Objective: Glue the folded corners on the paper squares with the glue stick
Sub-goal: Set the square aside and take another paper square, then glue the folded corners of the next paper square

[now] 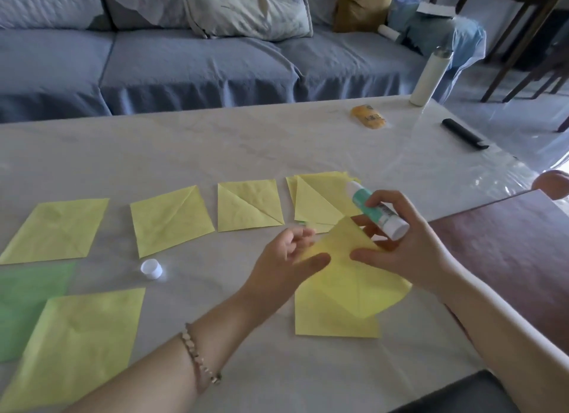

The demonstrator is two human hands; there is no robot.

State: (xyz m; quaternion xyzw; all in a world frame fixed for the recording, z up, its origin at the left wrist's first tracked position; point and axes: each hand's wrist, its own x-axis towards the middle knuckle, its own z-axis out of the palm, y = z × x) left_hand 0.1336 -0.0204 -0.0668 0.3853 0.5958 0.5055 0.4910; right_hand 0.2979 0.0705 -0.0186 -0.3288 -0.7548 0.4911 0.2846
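Observation:
A yellow paper square (348, 283) is lifted off the table between both hands, above another yellow square (326, 323) lying flat. My left hand (286, 258) pinches its left edge with thumb and fingers. My right hand (403, 246) grips the green and white glue stick (380, 211), uncapped, tip pointing up-left, while its thumb presses on the paper's right side. The white cap (151, 268) lies on the table to the left. Folded yellow squares lie in a row behind: (58, 231), (171, 220), (248, 206), and a small stack (320, 197).
A green sheet (27, 292) and a yellow square (80, 338) lie at the near left. A white bottle (431, 77), a yellow packet (368, 117) and a black remote (465, 133) sit at the far right. A dark wooden surface (505, 243) borders the right; a blue sofa (184, 61) stands behind.

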